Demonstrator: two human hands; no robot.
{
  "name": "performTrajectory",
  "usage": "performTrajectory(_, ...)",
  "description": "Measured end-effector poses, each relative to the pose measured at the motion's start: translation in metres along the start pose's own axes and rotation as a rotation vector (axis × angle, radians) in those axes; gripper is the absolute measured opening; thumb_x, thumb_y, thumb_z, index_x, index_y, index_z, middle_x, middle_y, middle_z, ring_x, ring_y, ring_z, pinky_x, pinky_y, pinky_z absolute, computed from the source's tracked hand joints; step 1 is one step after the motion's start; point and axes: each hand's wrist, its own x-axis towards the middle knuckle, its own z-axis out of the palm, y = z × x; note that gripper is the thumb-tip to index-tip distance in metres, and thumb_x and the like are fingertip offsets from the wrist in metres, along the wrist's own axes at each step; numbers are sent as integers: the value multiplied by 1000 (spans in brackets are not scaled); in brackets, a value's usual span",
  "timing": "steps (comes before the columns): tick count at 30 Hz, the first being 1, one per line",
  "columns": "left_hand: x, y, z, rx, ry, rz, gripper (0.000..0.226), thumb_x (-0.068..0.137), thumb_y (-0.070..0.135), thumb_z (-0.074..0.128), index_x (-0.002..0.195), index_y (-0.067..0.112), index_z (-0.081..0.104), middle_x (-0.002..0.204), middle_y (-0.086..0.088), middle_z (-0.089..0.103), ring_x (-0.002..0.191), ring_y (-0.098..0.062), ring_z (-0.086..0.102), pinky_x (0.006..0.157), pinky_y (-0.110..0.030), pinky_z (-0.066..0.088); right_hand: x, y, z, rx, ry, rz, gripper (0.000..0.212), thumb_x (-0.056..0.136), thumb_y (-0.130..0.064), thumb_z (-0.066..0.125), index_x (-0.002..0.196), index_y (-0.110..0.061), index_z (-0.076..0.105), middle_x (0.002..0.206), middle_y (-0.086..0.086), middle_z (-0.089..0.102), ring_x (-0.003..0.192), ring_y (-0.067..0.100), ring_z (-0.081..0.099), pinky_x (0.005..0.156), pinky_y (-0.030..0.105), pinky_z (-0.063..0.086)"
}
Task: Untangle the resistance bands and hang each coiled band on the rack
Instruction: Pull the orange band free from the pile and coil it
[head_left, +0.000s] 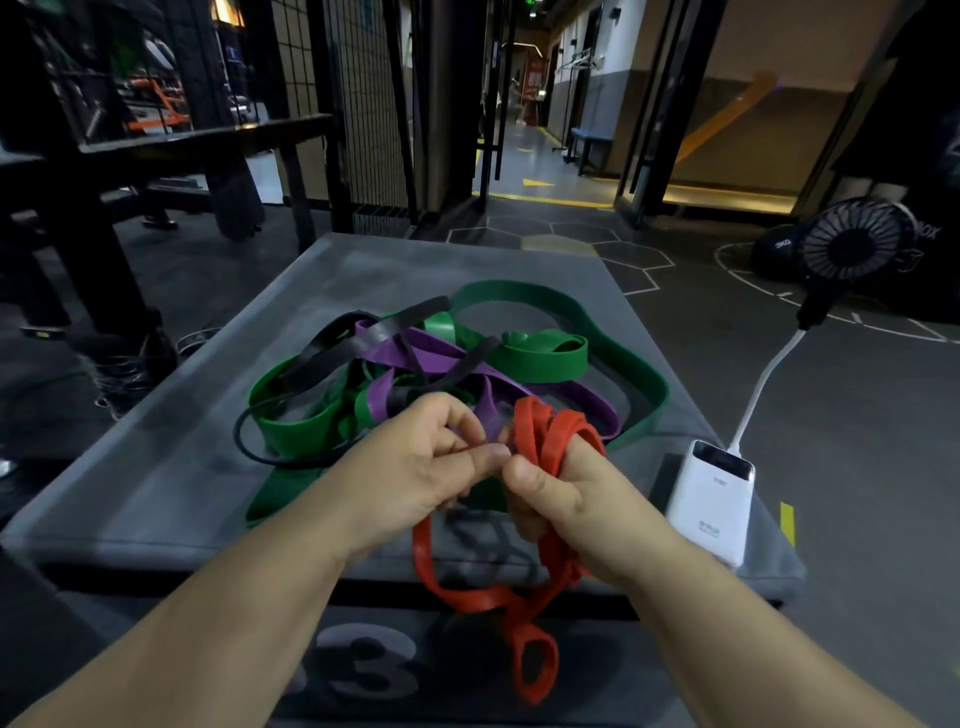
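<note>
A tangle of resistance bands lies on a grey padded box (156, 467): wide green bands (540, 353), a purple band (431, 351) and thin black bands (363, 338) cross over one another. A red band (483, 597) is wound in loops round the fingers of my right hand (566, 499), which grips it; its loose end hangs down over the box's front edge. My left hand (421, 467) pinches a strand of the red band between thumb and fingers, right beside my right thumb. The rack's hanging place is not identifiable.
A white power bank (711, 499) lies on the box's right edge, its white cable running to a small black fan (852, 249) at the right. A black metal frame (208, 140) and wire mesh panels (363, 104) stand behind at left. A corridor opens straight ahead.
</note>
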Motion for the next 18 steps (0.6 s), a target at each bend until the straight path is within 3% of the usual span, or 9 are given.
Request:
performTrajectory(1,0,0,-4,-15,-32,-12,44,72,45,72,100,17,53,63,9,59,60,-3,52,64,-26,44,0,-1,-1,33,-35,19,76,65,-61,81,80,1,41,56,-3,36,50,10,32,48,22,31)
performTrajectory(4,-2,-1,-13,-138,-168,-35,41,73,17,75,105,12,50,80,3,66,72,-5,61,68,-19,50,-1,-5,-5,115,-78,62,45,68,-22,83,80,-2,44,54,-2,37,44,8,34,43,18,33)
performTrajectory(6,-3,1,-11,-155,-158,-20,25,83,3,72,96,9,52,72,0,61,60,-3,55,56,-15,45,-4,-8,-8,123,-112,107,42,68,-10,78,76,7,41,52,1,35,42,8,33,41,18,32)
performTrajectory(9,-3,1,-8,-149,-83,-4,11,83,9,69,83,8,58,63,-2,57,53,-6,49,52,-17,42,-7,-9,-12,34,-168,163,43,67,-11,77,75,6,38,51,1,37,43,11,34,43,20,33)
performTrajectory(11,-2,0,-10,-123,-62,7,17,74,24,72,81,11,65,67,1,61,61,-6,55,60,-16,47,-9,-9,-12,-36,-180,186,27,76,-13,75,70,-9,48,50,-5,42,44,9,38,46,20,34)
performTrajectory(13,-1,0,-11,-113,-61,-1,21,68,32,71,79,15,69,68,6,63,65,-2,57,63,-13,46,-12,-10,-12,-81,-194,202,31,88,-18,69,62,-27,56,50,-9,48,45,8,41,48,20,36)
performTrajectory(18,1,0,-7,-393,-112,-129,21,68,25,69,82,11,66,61,4,61,55,-4,56,53,-16,46,-13,-8,-7,31,-204,269,26,87,-32,59,77,-12,46,59,1,47,50,16,41,51,26,35)
